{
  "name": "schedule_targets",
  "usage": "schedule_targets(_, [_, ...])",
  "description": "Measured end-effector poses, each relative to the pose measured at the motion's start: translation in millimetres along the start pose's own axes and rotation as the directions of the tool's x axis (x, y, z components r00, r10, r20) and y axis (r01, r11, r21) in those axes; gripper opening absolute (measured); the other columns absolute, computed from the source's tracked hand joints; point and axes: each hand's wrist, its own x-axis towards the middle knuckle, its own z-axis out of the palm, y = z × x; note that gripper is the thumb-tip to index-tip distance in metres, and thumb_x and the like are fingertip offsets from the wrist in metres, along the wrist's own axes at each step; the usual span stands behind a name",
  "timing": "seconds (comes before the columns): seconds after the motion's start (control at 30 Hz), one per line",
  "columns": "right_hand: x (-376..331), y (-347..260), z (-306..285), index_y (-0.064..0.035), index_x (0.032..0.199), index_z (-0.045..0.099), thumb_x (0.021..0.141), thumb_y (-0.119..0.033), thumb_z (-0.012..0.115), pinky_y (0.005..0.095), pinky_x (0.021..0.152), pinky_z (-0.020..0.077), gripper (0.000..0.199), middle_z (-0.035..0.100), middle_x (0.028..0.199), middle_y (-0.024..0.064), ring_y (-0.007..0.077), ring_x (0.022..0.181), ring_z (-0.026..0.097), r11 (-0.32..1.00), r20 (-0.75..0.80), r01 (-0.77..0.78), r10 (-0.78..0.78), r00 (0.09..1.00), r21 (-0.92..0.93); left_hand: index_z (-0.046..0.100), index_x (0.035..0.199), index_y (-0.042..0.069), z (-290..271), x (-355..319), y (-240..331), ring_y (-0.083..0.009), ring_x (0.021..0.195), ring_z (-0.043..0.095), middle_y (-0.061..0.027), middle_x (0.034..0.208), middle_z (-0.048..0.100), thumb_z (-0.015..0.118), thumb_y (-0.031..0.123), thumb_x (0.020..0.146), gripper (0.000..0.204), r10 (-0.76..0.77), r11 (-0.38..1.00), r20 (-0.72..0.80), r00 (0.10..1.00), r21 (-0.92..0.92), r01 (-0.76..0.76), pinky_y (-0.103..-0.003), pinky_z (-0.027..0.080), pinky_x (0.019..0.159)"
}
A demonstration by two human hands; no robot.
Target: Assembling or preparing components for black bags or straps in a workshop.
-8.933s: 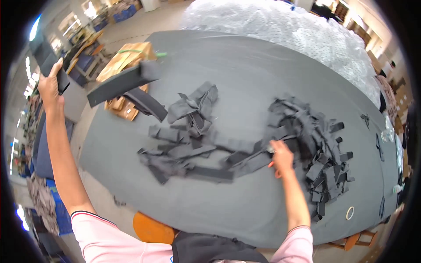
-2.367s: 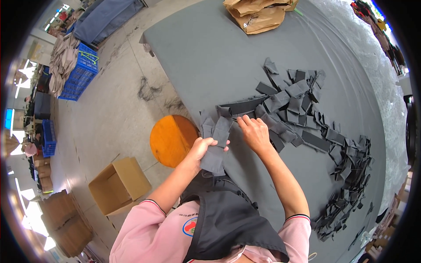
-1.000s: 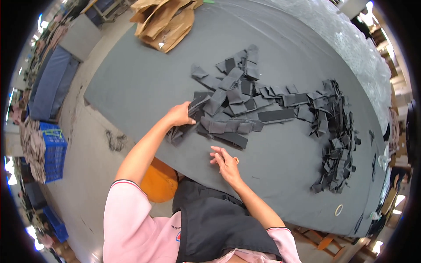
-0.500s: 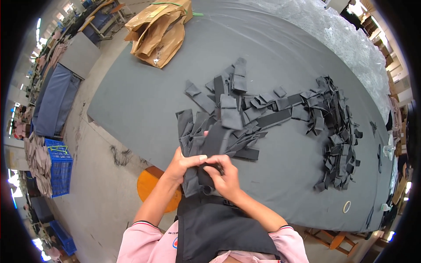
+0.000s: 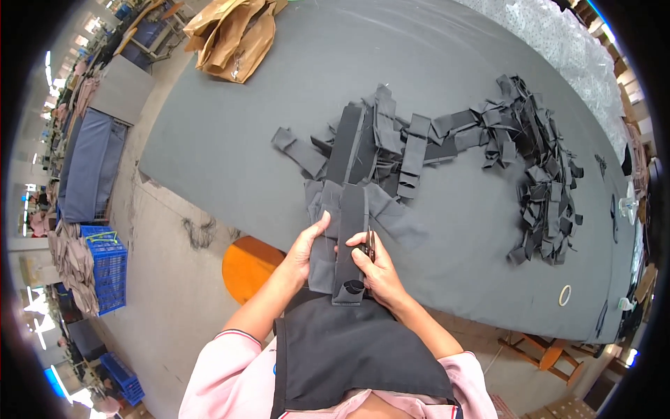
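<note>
Near the table's front edge, my left hand [image 5: 308, 250] is closed on a bundle of dark grey fabric strips [image 5: 322, 262], its thumb lying along the top. My right hand [image 5: 380, 272] grips small black thread snips [image 5: 370, 244], blades pointing away from me. Its fingers also touch a long black strip [image 5: 353, 216] on the bundle, whose near end is folded into a loop close to my apron. Just beyond lies a loose heap of similar strips [image 5: 384, 133], partly covered by the held ones.
A chain of joined strips [image 5: 544, 188] runs to a long pile on the right. Crumpled brown paper [image 5: 241, 45] sits at the far left, clear plastic sheeting [image 5: 558, 63] at the far right. A tape ring [image 5: 564, 295] lies near right. An orange stool [image 5: 251, 269] stands at the table's left edge.
My hands have moved apart, and the bundle now lies straighter between them. The snips' blades have come into view in my right hand. The view has shifted, and several strips in the heap lie differently.
</note>
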Motion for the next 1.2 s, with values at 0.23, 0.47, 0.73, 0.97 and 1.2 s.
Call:
schedule_targets(0.23, [-2.1, 29.4, -19.9, -0.0078, 0.103, 0.050, 0.088, -0.017, 0.053, 0.0217, 0.071, 0.0342, 0.018, 0.044, 0.088, -0.0064, 0.0056, 0.080, 0.042, 0.990, 0.116, -0.144, 0.142, 0.983, 0.006, 0.050, 0.113, -0.005, -3.9, -2.4, -17.5, -0.0210, 0.096, 0.057, -0.0126, 0.111, 0.057, 0.060, 0.027, 0.082, 0.046, 0.023, 0.984, 0.362, 0.932, 0.159, -0.085, -0.036, 0.047, 0.084])
schedule_targets(0.47, [-49.7, 10.8, -45.5, -0.0058, 0.119, 0.047, 0.090, -0.008, 0.046, 0.0276, 0.067, 0.0436, 0.030, 0.059, 0.086, 0.0079, 0.0142, 0.078, 0.057, 0.592, 0.246, 0.236, -0.065, 0.967, -0.771, 0.055, 0.104, -0.007, -10.5, -24.3, -23.5, -0.0213, 0.083, 0.062, -0.0151, 0.094, 0.063, 0.063, 0.017, 0.077, 0.037, 0.227, 0.939, 0.025, 0.974, 0.260, -0.225, -0.034, 0.050, 0.079])
schedule_targets(0.73, [-3.8, -22.2, -36.4, -0.0033, 0.101, 0.052, 0.081, -0.004, 0.056, 0.0300, 0.058, 0.0473, 0.020, 0.060, 0.079, 0.0103, 0.0244, 0.062, 0.059, 0.519, 0.091, 0.333, -0.437, 0.895, -0.787, 0.052, 0.107, -0.002, -15.5, -30.1, -17.8, -0.0203, 0.085, 0.061, -0.0127, 0.100, 0.061, 0.070, 0.016, 0.070, 0.045, 0.405, 0.832, -0.024, 0.914, 0.424, -0.358, -0.035, 0.053, 0.072])
schedule_targets(0.97, [23.7, 14.1, -32.1, -0.0059, 0.096, 0.047, 0.076, -0.012, 0.061, 0.0371, 0.064, 0.0464, 0.025, 0.054, 0.087, 0.0100, 0.0286, 0.074, 0.058, 0.364, 0.192, 0.295, -0.293, 0.937, -0.883, 0.053, 0.106, -0.001, -32.0, -45.0, -21.3, -0.0203, 0.084, 0.061, -0.0110, 0.094, 0.062, 0.071, 0.011, 0.069, 0.043, 0.408, 0.870, -0.074, 0.910, 0.334, -0.363, -0.034, 0.051, 0.076])
schedule_targets(1.2, [51.1, 21.4, -16.4, -0.0060, 0.094, 0.050, 0.073, -0.011, 0.062, 0.0376, 0.060, 0.0446, 0.024, 0.047, 0.086, 0.0098, 0.0271, 0.069, 0.058, 0.074, 0.432, 0.462, -0.251, 0.866, -0.884, 0.053, 0.105, -0.002, -36.1, -48.1, -23.7, -0.0229, 0.088, 0.061, -0.0122, 0.098, 0.060, 0.074, 0.013, 0.068, 0.046, 0.459, 0.860, -0.079, 0.885, 0.287, -0.421, -0.036, 0.050, 0.079])
